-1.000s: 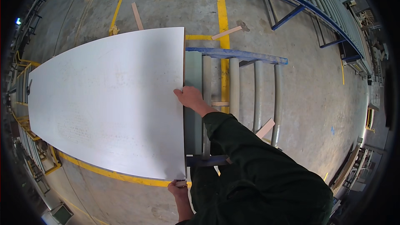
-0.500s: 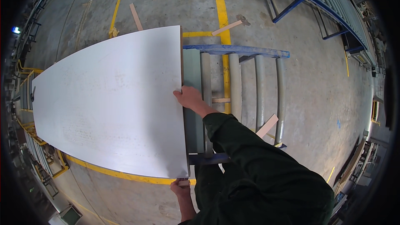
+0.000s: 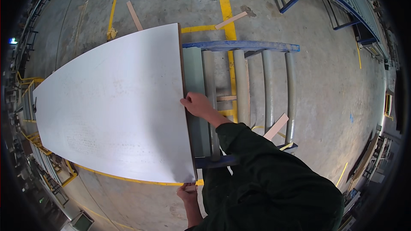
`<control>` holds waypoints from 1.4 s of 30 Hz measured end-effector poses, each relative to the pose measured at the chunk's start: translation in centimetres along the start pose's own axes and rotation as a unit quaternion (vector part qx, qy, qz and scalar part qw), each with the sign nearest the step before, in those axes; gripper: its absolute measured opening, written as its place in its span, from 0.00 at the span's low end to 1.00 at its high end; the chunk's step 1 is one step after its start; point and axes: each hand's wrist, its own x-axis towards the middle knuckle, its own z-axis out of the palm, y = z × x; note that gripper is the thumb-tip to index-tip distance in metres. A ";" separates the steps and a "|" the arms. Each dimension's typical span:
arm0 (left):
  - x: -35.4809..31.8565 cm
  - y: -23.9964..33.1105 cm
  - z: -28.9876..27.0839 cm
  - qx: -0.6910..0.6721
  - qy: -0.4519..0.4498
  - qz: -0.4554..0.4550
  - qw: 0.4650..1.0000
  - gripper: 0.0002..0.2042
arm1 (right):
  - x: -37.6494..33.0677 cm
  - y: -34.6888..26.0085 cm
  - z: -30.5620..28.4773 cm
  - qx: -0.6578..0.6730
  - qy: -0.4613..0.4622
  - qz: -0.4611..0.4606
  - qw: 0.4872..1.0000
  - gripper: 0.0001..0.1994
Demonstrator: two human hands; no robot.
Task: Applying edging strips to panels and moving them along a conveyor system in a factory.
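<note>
A large white panel (image 3: 115, 102) with a thin brown edge lies over a roller conveyor (image 3: 267, 90). My right hand (image 3: 198, 104) is closed at the panel's right edge, thumb and fingers pinching it about midway along. Below, at the panel's near corner, my left hand (image 3: 187, 194) is closed around a small pale wooden block (image 3: 191, 188), just under the panel's edge. Part of the block is covered by the fingers. A grey-green board (image 3: 196, 72) sticks out beneath the panel, on the rollers.
Pale wooden strips lie about: one strip (image 3: 277, 126) across the conveyor's near end, another strip (image 3: 231, 20) on the floor beyond. A blue-framed roller conveyor (image 3: 342, 0) stands at the far right. Yellow lines (image 3: 224, 0) mark the concrete floor.
My right hand has slid slightly nearer along the panel's edge, its thumb drawn back from the white face. My left hand stays at the near corner with the block. The view has shifted slightly.
</note>
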 end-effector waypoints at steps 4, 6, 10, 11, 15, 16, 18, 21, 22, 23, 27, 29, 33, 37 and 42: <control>-0.5 0.5 0.1 -0.004 -0.003 -0.018 1.000 0.20 | -0.7 3.1 0.9 0.035 0.199 -0.034 0.979 0.16; -1.0 0.6 0.7 0.001 0.014 -0.017 1.000 0.19 | -0.4 4.8 0.9 0.014 0.307 -0.031 0.951 0.13; -3.4 2.4 1.8 0.092 0.185 -0.009 0.978 0.16 | 0.5 5.9 1.3 -0.107 0.396 -0.016 0.912 0.16; -3.1 3.3 1.7 0.102 0.200 0.005 0.974 0.14 | 1.1 5.8 1.5 -0.106 0.403 0.018 0.909 0.19; -3.7 9.8 9.3 0.237 0.172 0.088 0.952 0.25 | 3.1 7.7 2.1 -0.069 0.443 0.092 0.889 0.29; -5.2 11.3 14.2 0.269 0.159 0.107 0.944 0.29 | 3.3 8.1 2.0 -0.069 0.442 0.096 0.889 0.29; -4.9 16.1 20.1 0.309 0.089 0.170 0.932 0.33 | 3.6 7.3 2.0 -0.025 0.420 0.104 0.901 0.32; -3.4 22.7 30.7 0.422 0.001 0.329 0.845 0.25 | 3.6 6.5 1.8 0.027 0.368 0.138 0.919 0.34; -3.2 23.2 35.6 0.411 -0.050 0.368 0.832 0.22 | 3.5 7.2 1.6 0.011 0.358 0.162 0.919 0.37; -3.5 23.4 41.3 0.464 -0.105 0.394 0.787 0.19 | 3.5 7.3 1.6 0.009 0.366 0.159 0.917 0.37; -0.8 22.2 60.0 0.574 -0.259 0.502 0.594 0.06 | 3.7 7.1 2.9 -0.123 0.386 0.240 0.882 0.35; 1.7 22.9 67.0 0.601 -0.308 0.601 0.428 0.05 | 5.0 6.2 3.7 -0.159 0.425 0.245 0.857 0.35; 5.8 22.7 75.3 0.619 -0.273 0.735 0.052 0.07 | 5.5 5.4 4.2 -0.143 0.367 0.282 0.875 0.35; 8.9 20.7 77.4 0.653 -0.284 0.701 0.045 0.08 | 5.9 5.9 3.8 -0.138 0.340 0.305 0.879 0.35; 9.4 19.5 76.9 0.697 -0.316 0.622 0.164 0.06 | 6.0 6.6 3.6 -0.153 0.359 0.284 0.876 0.35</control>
